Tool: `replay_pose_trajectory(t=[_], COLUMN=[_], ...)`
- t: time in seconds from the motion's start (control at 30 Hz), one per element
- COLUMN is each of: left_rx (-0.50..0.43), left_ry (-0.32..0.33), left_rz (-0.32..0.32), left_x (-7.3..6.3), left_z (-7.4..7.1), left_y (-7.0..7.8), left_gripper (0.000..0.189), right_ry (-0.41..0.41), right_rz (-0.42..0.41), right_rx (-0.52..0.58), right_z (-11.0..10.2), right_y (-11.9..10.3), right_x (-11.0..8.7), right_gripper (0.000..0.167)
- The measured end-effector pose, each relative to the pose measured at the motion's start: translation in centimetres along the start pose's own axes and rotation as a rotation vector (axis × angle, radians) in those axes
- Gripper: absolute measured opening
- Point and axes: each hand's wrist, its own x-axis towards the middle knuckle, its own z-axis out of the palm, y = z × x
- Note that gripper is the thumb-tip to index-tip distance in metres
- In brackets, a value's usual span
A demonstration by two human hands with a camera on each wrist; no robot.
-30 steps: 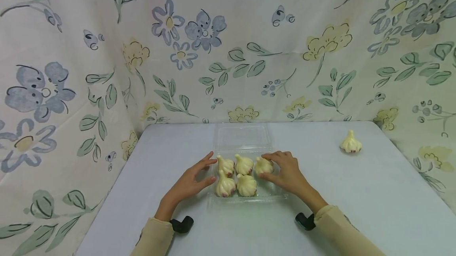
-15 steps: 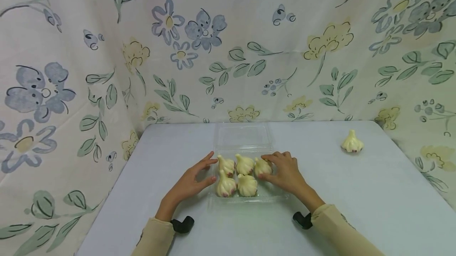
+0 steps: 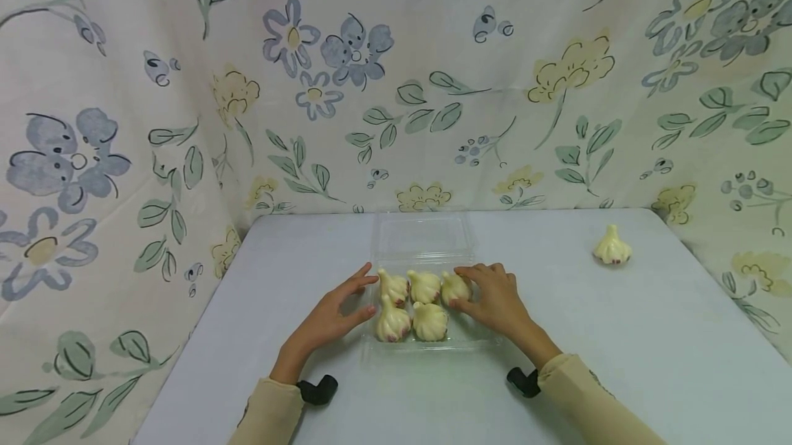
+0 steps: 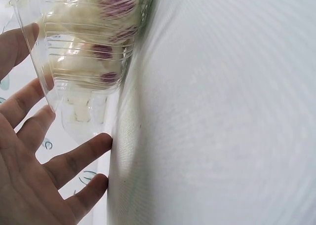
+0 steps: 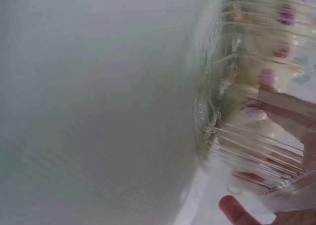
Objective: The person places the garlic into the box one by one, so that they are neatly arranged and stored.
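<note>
A clear plastic clamshell box (image 3: 467,336) stands on the table with several garlic bulbs (image 3: 427,322) in two rows, purple marks at their bases. My right hand (image 3: 500,299) reaches in over the right wall and holds the back-right bulb (image 3: 454,288) between thumb and fingers. Through the box wall in the right wrist view, a finger (image 5: 281,106) lies against a bulb. My left hand (image 3: 331,318) has its fingers spread at the box's left side. In the left wrist view, some left fingertips (image 4: 48,82) meet the plastic rim, while lower ones reach down to the tabletop.
The box's clear lid (image 3: 423,235) lies folded back behind it. Another garlic bulb (image 3: 612,247) sits alone at the back right of the white table (image 3: 619,335). A floral curtain (image 3: 396,122) hangs behind and along the sides.
My right hand and the bulb it holds have shifted slightly left toward the neighbouring bulb. The left hand stays in place at the box.
</note>
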Motion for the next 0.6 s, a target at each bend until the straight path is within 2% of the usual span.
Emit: replay_pose_trajectory(t=[0.6], left_rx=[0.008], left_ry=[0.006], left_rz=[0.018], left_x=[0.00], left_z=[0.05], left_y=[-0.10], left_gripper=[0.056], right_ry=[-0.004], right_rz=[-0.006], right_rx=[0.004], right_z=[-0.23], right_y=[-0.02], right_x=[-0.01], right_gripper=[0.061])
